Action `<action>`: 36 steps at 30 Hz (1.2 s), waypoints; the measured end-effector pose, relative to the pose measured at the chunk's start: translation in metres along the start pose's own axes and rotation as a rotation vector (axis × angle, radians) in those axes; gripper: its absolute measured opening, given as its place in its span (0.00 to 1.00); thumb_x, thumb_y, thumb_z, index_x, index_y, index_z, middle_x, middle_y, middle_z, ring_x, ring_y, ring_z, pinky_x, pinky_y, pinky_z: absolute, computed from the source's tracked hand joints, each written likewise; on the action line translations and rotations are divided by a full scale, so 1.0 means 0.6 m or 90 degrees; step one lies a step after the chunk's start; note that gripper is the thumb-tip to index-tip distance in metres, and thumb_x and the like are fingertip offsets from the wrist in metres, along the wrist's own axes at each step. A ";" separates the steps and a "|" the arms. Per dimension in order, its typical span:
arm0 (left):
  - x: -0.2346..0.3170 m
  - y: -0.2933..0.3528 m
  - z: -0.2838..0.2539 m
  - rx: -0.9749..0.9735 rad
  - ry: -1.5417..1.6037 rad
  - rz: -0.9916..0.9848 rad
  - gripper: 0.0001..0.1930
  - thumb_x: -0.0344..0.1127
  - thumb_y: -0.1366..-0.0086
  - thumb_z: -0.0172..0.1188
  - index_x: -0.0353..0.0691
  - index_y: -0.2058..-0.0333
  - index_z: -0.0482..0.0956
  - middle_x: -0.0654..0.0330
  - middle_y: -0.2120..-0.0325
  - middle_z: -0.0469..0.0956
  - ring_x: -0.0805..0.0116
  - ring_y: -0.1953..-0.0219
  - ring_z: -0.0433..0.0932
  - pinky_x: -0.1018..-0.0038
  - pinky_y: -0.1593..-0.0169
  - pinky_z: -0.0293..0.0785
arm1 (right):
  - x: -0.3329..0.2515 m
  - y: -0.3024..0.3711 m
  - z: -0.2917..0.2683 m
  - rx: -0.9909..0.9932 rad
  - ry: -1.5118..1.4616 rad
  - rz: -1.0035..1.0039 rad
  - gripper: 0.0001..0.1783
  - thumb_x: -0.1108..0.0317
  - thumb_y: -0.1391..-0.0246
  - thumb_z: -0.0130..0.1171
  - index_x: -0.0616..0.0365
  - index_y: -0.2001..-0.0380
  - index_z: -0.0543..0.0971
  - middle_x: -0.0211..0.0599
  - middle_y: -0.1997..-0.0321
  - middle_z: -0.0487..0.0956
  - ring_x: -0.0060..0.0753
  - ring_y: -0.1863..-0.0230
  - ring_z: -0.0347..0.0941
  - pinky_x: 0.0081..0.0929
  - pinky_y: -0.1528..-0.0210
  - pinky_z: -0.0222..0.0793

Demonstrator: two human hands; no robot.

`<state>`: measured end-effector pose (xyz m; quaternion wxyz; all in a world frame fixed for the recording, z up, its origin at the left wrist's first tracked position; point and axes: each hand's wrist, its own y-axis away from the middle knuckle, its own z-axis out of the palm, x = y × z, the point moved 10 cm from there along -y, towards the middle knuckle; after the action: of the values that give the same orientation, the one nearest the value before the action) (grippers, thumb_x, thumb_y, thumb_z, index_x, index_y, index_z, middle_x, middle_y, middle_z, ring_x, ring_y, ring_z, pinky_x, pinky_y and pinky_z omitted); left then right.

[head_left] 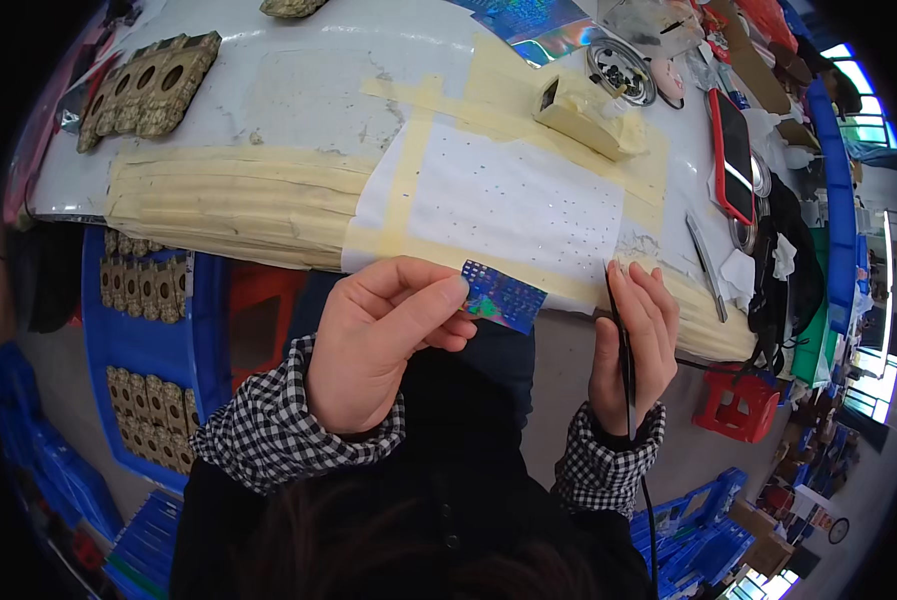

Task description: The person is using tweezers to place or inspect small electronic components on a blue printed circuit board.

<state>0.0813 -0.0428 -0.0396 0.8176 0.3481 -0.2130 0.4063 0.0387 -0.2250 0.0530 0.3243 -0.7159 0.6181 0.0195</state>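
Observation:
My left hand pinches a small shiny blue sheet between thumb and fingertips, near the table's front edge. The sheet has a rainbow sheen, a green patch and rows of tiny pale marks at one corner. To its right, my right hand rests at the edge with fingers nearly straight. A thin black tool lies between its thumb and fingers, and a black cord runs down below the wrist. Just beyond both hands is a white paper taped to the table, scattered with tiny dark specks.
Patterned oval-holed pieces lie at the back left; more fill a blue crate below. A yellowish block, a round metal dish, a red-cased phone and metal tweezers are at right. A red stool stands lower right.

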 end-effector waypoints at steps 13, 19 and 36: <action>0.004 0.004 -0.002 0.006 0.001 0.014 0.07 0.30 0.37 0.58 0.34 0.62 0.78 0.58 0.70 0.80 0.75 0.69 0.79 0.81 0.64 0.77 | -0.047 -0.030 0.010 -0.157 0.176 -0.123 0.12 0.78 0.62 0.60 0.57 0.70 0.76 0.42 0.56 0.79 0.45 0.48 0.70 0.51 0.38 0.58; 0.007 0.006 -0.004 0.014 -0.047 0.013 0.07 0.29 0.36 0.57 0.35 0.61 0.77 0.59 0.70 0.80 0.75 0.70 0.79 0.80 0.65 0.76 | -0.033 -0.021 -0.025 -0.069 0.027 -0.058 0.09 0.77 0.58 0.55 0.58 0.68 0.76 0.44 0.56 0.80 0.47 0.47 0.70 0.53 0.37 0.54; 0.001 0.010 0.016 -0.066 -0.064 0.010 0.08 0.29 0.36 0.58 0.33 0.59 0.77 0.58 0.66 0.80 0.77 0.66 0.78 0.80 0.62 0.75 | -0.112 -0.018 0.046 -0.108 -0.350 -0.107 0.16 0.75 0.51 0.55 0.60 0.56 0.76 0.46 0.52 0.78 0.49 0.45 0.71 0.54 0.37 0.54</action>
<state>0.0761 -0.0469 -0.0305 0.8195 0.3235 -0.2770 0.3834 0.0428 -0.1526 0.0645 0.4189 -0.7569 0.4417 0.2377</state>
